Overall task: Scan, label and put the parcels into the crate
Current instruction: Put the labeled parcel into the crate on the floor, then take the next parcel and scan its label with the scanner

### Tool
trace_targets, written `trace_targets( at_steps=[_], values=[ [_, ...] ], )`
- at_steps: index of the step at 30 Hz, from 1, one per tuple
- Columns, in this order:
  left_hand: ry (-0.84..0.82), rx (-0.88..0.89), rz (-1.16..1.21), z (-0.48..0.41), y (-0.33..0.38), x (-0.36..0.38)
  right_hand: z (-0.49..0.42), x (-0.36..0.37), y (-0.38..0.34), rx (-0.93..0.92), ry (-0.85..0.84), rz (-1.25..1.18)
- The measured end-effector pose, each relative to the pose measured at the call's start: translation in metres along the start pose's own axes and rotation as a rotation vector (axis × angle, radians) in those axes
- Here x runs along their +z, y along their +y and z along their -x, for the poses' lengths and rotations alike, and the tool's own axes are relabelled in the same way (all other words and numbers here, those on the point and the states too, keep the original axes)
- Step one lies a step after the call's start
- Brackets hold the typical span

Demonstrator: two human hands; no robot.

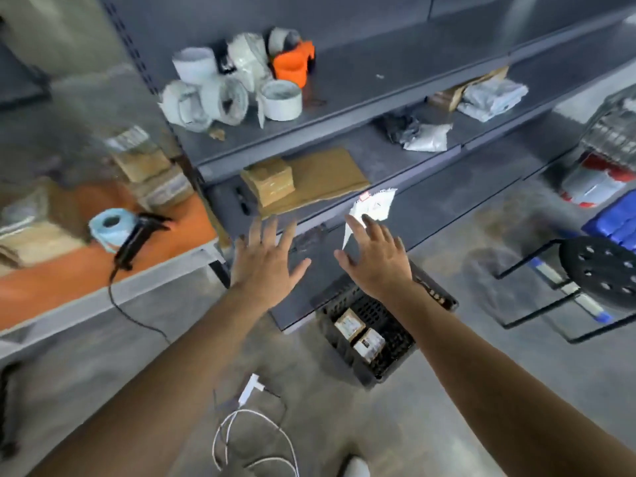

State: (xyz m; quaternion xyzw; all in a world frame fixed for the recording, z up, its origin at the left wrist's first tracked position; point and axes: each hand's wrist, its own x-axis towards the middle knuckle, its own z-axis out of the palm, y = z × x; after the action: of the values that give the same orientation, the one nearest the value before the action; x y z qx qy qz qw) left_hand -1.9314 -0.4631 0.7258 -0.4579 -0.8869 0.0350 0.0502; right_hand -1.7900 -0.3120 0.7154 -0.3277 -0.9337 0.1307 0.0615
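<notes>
Now, hands: we are holding left hand (265, 258) and right hand (377, 259) spread, empty;
Parcel: brown parcel (268, 180) is lying just ahead, nearer our left hand

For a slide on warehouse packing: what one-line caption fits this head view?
Left hand and right hand, fingers spread, reach toward a brown parcel on the shelf, above a crate holding two parcels.

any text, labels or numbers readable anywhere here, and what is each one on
No text can be read: the whole picture is motion-blurred.
Labels on the parcels in the crate: dark print, too blurred to read.
White paper slip: a red mark and faint print, unreadable.
Pale labels on the boxes on the orange table: too blurred to read.
</notes>
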Motion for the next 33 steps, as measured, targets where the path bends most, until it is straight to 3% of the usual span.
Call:
trace_targets(
  at_steps=[9,19,33],
  values=[
    [0.012,-0.295,-0.003,0.109,-0.195,-0.022,-0.002,0.024,-0.213,-0.293,-0.065,0.05],
    [0.0,-0.377,0.108,0.203,-0.424,-0.01,0.016,0.086,-0.457,-0.228,-0.068,-0.05],
    [0.062,-0.532,0.363,0.21,-0.595,-0.003,-0.047,0.137,-0.631,-0.299,-0.109,-0.212]
  ],
)
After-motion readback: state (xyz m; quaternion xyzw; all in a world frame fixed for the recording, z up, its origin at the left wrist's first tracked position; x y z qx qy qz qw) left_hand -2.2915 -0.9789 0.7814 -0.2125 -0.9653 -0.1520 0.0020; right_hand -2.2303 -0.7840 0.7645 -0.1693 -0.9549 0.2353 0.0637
